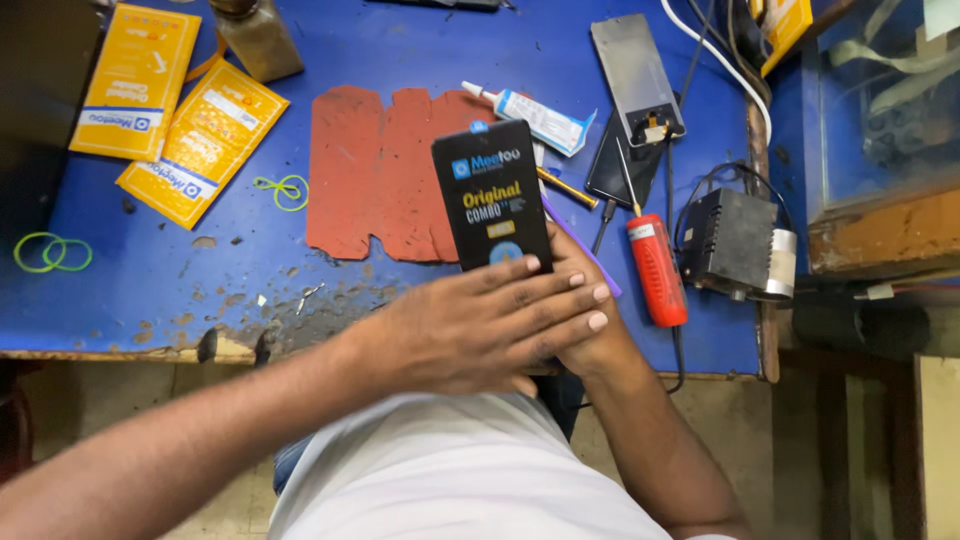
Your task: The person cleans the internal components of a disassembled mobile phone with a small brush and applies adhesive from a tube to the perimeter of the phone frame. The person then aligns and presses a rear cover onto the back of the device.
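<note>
A flat black box with blue and yellow print stands up from my hands above the red mat. My left hand lies flat across its lower end, fingers stretched to the right. My right hand is underneath, mostly hidden by the left one, gripping the box's lower part. A thin purple strip pokes out beside my right hand.
Two yellow packets lie at the back left, green rubber bands near them. A white glue tube, a red-handled screwdriver, a phone, a grey slab and a black power unit crowd the right. The blue table's worn front edge is close.
</note>
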